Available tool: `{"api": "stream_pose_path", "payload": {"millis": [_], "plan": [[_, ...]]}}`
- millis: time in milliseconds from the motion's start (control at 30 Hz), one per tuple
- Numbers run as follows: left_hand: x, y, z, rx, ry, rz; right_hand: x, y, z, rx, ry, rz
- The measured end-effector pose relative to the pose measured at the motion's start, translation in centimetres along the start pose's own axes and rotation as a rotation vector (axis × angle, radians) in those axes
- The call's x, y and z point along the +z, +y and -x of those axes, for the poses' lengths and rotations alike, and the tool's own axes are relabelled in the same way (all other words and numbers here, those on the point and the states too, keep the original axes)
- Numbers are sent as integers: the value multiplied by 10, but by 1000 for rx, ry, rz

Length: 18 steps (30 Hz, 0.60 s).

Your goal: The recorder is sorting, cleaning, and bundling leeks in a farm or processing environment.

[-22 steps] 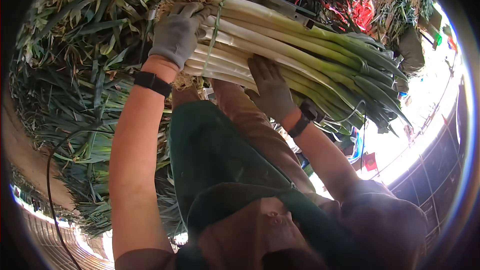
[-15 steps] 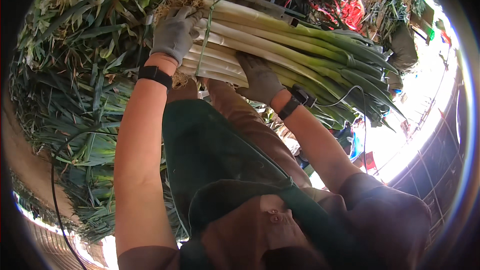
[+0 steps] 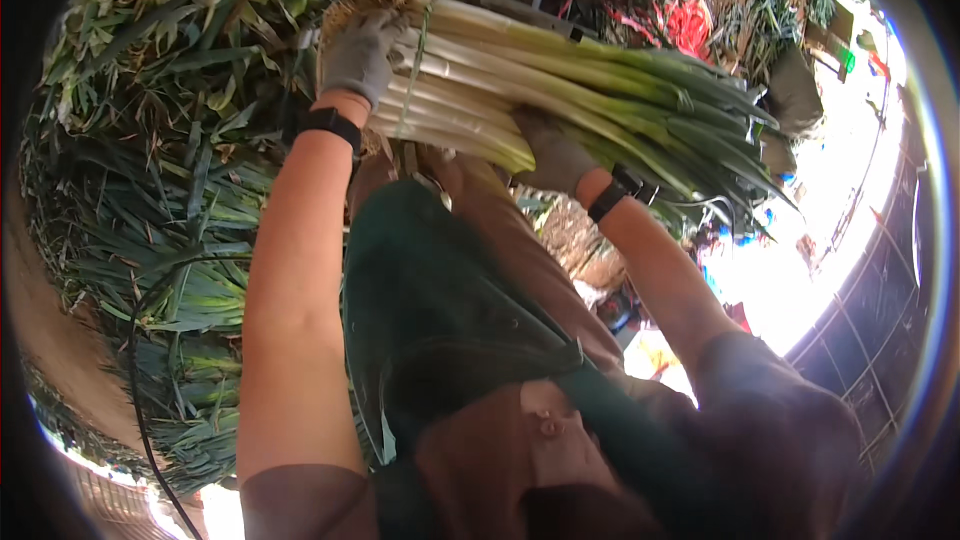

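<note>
One leek bundle (image 3: pixel 590 80): held crosswise beyond the green apron (image 3: pixel 430 280), its roots (image 3: pixel 365 0) pointed to the left and its leafy tops (image 3: pixel 710 130) to the right.
Left hand (image 3: pixel 358 60): clasped, in a grey glove, on the root end; this hold is kept much as it was a moment ago.
Right hand (image 3: pixel 560 155): placed at the near edge, around mid-length. Compared with the last view, it is set slightly farther toward the leafy tops, and its fingers are more hidden at the stalks. Whether the stalks are gripped or merely propped cannot be told.
Leaf-end shift: the tops are seen a little higher than before, though part of this may be owed to camera movement.
Green tie (image 3: pixel 417 60): passed across the white stalks, just beside the left hand.
Bundle handling: judged to be steadied at the roots while support is adjusted toward the leaves; the stalks seem to be kept together.
Leek heap (image 3: pixel 190 205): spread at the left, touched by neither hand.
</note>
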<state>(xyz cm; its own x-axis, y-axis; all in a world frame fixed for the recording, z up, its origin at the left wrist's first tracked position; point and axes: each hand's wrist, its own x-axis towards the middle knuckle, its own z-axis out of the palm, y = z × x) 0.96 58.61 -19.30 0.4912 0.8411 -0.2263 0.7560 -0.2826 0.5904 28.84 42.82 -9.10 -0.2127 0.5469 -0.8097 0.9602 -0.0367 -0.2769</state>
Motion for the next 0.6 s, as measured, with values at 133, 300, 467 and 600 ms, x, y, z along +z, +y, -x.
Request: {"api": "stream_pose_path", "payload": {"millis": [133,300,467,600], "plan": [[5,-1,0,-5,53,-161,-34,-18,12,25,-72,-53],[23,22,27,-62,288,-235,-25,36,52,70,3,92],[51,92,88,-20,237,-121,-25,45,69,46,-23,49],[80,151,91,66,-26,-104,-18,55,75,-119,140,140]]}}
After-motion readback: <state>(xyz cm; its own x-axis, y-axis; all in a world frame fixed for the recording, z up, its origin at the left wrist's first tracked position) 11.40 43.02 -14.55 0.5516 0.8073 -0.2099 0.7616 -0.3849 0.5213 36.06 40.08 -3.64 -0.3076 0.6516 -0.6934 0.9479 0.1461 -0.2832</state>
